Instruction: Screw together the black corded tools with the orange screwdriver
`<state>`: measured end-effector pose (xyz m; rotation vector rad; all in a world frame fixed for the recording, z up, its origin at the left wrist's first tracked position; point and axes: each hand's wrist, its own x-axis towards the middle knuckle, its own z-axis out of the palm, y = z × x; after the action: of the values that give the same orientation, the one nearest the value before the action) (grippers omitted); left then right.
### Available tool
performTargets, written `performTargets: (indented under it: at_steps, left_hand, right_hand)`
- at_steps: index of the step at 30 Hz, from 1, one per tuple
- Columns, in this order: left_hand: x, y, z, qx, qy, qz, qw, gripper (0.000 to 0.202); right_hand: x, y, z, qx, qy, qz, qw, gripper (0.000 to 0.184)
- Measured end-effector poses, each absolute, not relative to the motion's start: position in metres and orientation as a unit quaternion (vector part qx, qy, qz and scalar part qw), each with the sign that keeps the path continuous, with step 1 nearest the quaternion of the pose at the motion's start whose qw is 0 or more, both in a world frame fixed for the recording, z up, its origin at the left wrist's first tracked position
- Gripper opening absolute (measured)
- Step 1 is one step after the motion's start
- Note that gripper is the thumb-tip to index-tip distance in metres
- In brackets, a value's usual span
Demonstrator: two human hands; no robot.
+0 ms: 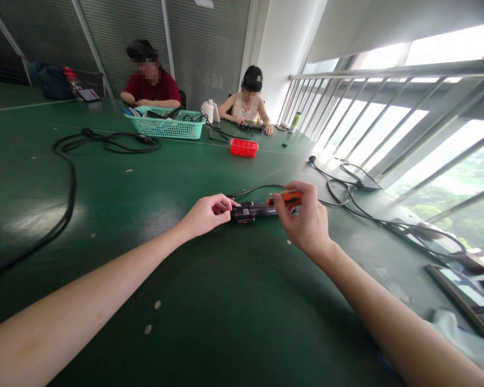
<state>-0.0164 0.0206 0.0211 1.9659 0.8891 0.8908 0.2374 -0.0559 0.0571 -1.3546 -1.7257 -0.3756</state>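
Observation:
A black corded appliance [248, 212], long and slim, lies on the green table in front of me; its exact kind I cannot make out. At its left end my left hand [211, 214] is closed, fingertips pinched against the body. My right hand [308, 217] grips an orange-and-black screwdriver [285, 199] by its handle, over the right part of the appliance. The hand hides the appliance's right part, and the screwdriver's tip does not show. A thin black cord [262, 187] runs behind the appliance toward the right.
A red bin [244, 148] and a turquoise basket [169, 127] of tools and cords stand farther back. Two people [153, 86] sit across the table. Black cables lie at left [70, 183] and right [349, 188]. A metal railing [371, 75] lines the right side.

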Motion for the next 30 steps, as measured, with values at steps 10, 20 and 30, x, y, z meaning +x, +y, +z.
performTargets:
  at_steps: [10, 20, 30]
  left_hand:
    - [-0.0168, 0.0236, 0.0176, 0.777, 0.349, 0.347, 0.394, 0.007]
    - [-0.0175, 0.0234, 0.0182, 0.784, 0.349, 0.34, 0.384, 0.008]
    - [-0.0164, 0.0222, 0.0182, 0.782, 0.35, 0.343, 0.386, 0.006]
  right_hand:
    - [0.2349, -0.0581, 0.0613, -0.562, -0.698, -0.11, 0.429, 0.042]
    - [0.2334, -0.0642, 0.0638, -0.566, -0.67, -0.197, 0.437, 0.027]
    - [0.2366, -0.0604, 0.0556, -0.509, -0.705, -0.257, 0.422, 0.023]
